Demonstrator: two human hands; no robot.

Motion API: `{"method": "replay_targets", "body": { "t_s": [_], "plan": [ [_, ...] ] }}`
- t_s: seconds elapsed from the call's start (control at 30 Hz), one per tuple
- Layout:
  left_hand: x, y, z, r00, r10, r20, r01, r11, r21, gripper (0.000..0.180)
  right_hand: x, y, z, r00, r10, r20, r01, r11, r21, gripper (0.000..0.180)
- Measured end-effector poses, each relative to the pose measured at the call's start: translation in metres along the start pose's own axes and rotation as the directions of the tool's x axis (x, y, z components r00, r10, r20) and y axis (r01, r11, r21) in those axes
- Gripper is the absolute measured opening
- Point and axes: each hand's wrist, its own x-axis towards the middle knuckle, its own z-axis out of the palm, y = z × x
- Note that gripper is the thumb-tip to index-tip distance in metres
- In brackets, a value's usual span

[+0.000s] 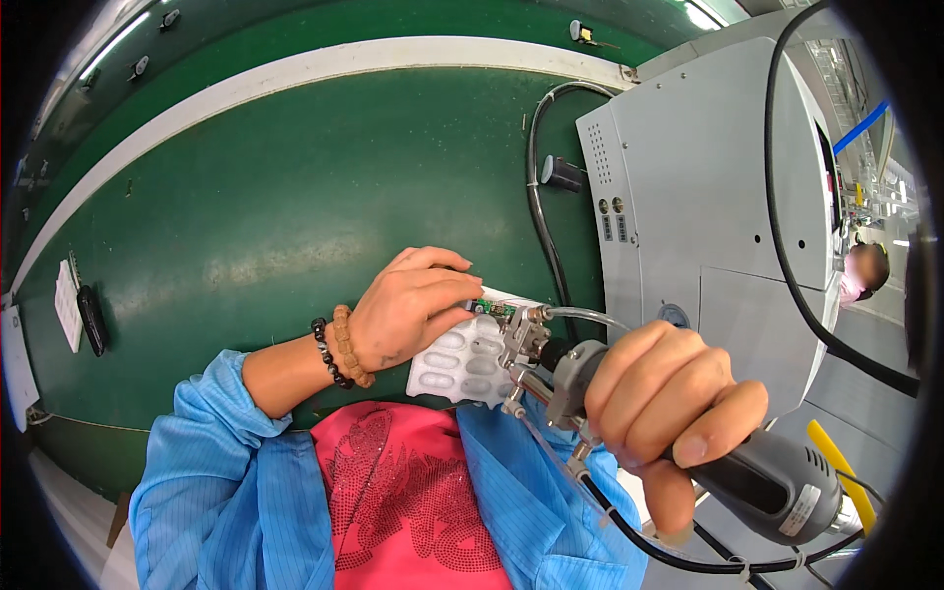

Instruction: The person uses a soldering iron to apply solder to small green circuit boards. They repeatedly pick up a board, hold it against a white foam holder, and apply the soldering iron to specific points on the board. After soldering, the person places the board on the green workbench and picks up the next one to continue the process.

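My right hand (669, 423) wraps round a dark grey electric screwdriver (772, 482), whose metal head, with fittings and a clear tube, points left. Under this head lies a small green circuit board (490, 308), partly covered. It sits at the far end of a white moulded plastic tray (457, 362) with several oval hollows. My left hand (418, 300) is curled over the tray's far left edge, thumb beside the circuit board; its grip underneath is hidden. Bead bracelets (341, 349) circle that wrist. The screwdriver's tip is hard to make out, so contact with the board is unclear.
A grey machine cabinet (688, 197) stands at the right, with a black cable (536, 187) and a dark cylinder (562, 174) beside it. A black object (90, 320) and a white pad (67, 307) lie far left on the green table (324, 177). Another person (863, 271) appears far right.
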Motion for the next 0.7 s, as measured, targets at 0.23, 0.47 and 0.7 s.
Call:
{"method": "replay_targets", "body": {
  "t_s": [0.23,0.47,0.7],
  "plan": [
    [-0.003,-0.002,-0.001,0.999,-0.033,-0.029,0.033,0.999,-0.023,0.034,0.002,0.017,0.001,1.0,0.014,0.003,-0.014,1.0,-0.02,0.044],
    [0.003,0.0,0.002,1.0,0.002,-0.017,-0.003,0.999,-0.046,0.031,0.002,0.014,0.004,1.0,0.01,-0.029,-0.012,0.998,-0.066,0.044],
    [-0.004,-0.004,0.0,1.0,0.0,-0.03,-0.001,1.0,-0.027,0.03,0.005,0.027,0.002,0.997,0.062,0.048,-0.062,0.998,-0.016,0.042]
  ]
}}
